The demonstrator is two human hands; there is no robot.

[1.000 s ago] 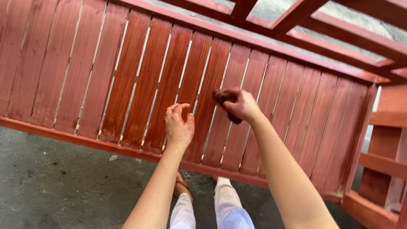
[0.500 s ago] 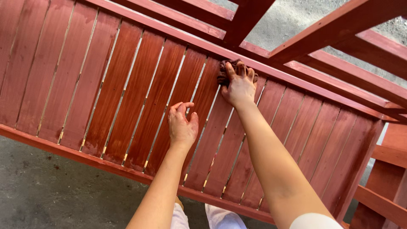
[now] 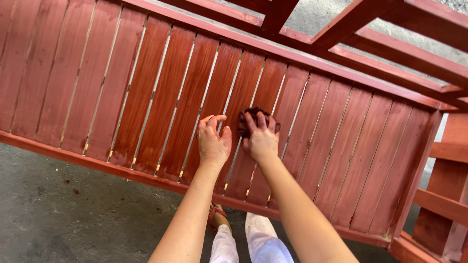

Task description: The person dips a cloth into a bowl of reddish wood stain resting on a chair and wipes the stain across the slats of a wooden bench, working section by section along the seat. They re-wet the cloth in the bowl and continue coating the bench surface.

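A red-brown stained panel of wooden slats stretches across the head view. My right hand presses a dark, stain-soaked rag against a slat near the panel's middle; the fingers cover most of the rag. My left hand rests flat on the slats just to the left of it, fingers together and stained red, holding nothing. Both forearms reach up from the bottom of the view.
The panel's lower rail runs along the bottom above a grey concrete floor. More red wooden frame bars cross the top right, and a frame post stands at the right. My feet and light trousers show below.
My right hand has slid the rag down the slats from the upper part of the panel to beside my left hand. The left hand stayed put.
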